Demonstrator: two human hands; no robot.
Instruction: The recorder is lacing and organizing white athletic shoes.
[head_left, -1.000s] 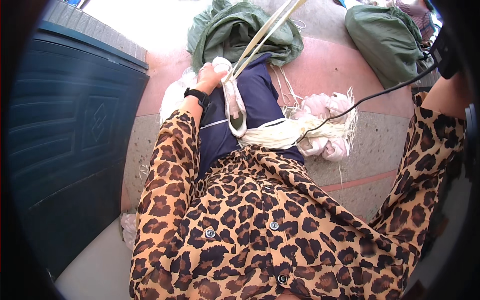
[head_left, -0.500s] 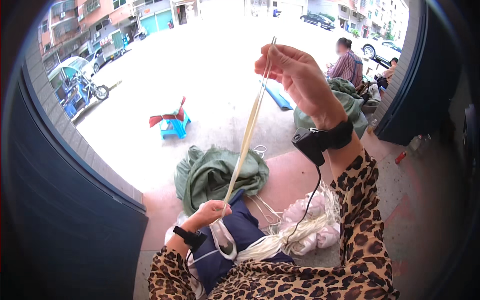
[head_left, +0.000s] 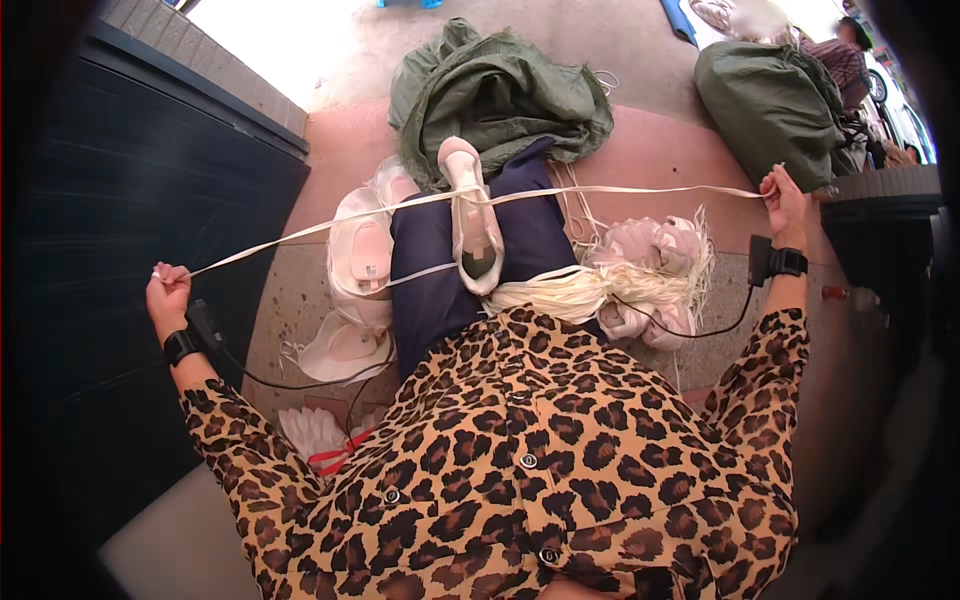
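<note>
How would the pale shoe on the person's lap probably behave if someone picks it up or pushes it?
The shoe is probably light for its size, since it looks hollow and thin-sided. It may tilt if pushed, because it rests on the uneven lap. Lifting it would perhaps carry the lace along, as this crosses it.

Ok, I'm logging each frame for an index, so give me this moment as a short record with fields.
left hand: pinches the cream lace, far left
right hand: pinches the same lace, far right
shoe: pale, toe pointing away, on dark blue fabric over the legs
lace path: crosses at the shoe; threading unclear
right of shoe: cream strand bundle
left of legs: more pale shoes
beyond: crumpled green cloth
</note>
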